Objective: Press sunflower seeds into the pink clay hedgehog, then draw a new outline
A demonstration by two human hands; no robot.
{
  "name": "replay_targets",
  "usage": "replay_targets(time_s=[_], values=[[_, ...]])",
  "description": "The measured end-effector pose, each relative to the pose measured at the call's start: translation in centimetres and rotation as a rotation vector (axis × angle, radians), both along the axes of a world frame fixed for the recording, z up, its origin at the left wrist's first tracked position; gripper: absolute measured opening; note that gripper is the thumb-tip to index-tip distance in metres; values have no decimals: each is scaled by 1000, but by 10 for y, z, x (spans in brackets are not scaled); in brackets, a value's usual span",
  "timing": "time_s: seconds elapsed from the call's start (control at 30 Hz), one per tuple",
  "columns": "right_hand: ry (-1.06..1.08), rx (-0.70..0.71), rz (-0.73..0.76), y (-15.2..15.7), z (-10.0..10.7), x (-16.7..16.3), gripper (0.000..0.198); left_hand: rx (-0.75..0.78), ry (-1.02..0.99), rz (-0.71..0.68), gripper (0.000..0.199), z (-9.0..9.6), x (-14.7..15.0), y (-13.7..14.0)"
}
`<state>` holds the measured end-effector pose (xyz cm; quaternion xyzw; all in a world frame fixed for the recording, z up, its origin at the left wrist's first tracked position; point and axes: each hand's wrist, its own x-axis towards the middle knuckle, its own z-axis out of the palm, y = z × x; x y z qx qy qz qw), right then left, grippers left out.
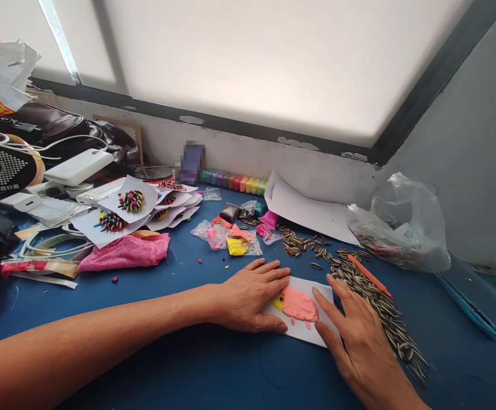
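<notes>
A white paper card lies on the blue table, bearing a flattened animal figure of coral-pink clay. The figure has a yellow clay face with a dark eye and small pink feet below. Flat across the card's left edge rests my left hand, fingers stretched out. My right hand is at the card's right side with fingers spread, thumb and fingertips close by the pink body; whether they touch it I cannot tell. Right beside that hand spreads a pile of striped sunflower seeds.
An orange stick-like tool lies on the seeds. Behind are clay packets, white sheets and a plastic bag. Seed-covered clay figures on cards, a pink cloth and a power bank crowd the left. Blue scissors or pliers lie right.
</notes>
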<state>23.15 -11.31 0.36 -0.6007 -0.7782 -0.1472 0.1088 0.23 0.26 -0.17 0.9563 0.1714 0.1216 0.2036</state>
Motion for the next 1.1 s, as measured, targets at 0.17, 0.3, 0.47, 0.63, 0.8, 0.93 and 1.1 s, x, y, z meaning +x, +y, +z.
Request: replay_targets(time_s=[0.17, 0.3, 0.47, 0.63, 0.8, 0.93, 1.1], values=[[85, -123, -3, 1, 1, 0, 45, 1, 7, 2, 79, 1, 0, 0], [119, -153, -32, 3, 1, 2, 46, -3, 16, -2, 78, 2, 0, -1], [132, -170, -34, 5, 4, -3, 47, -5, 16, 9, 80, 1, 0, -1], [144, -186, -33, 7, 4, -8, 47, -2, 6, 5, 78, 1, 0, -1], [145, -166, -24, 11, 3, -10, 49, -3, 17, 12, 78, 2, 0, -2], [133, -162, -7, 11, 3, -13, 46, -11, 26, 16, 77, 3, 0, -2], [129, -178, -19, 11, 5, -15, 47, -15, 23, 12, 78, 1, 0, -2]])
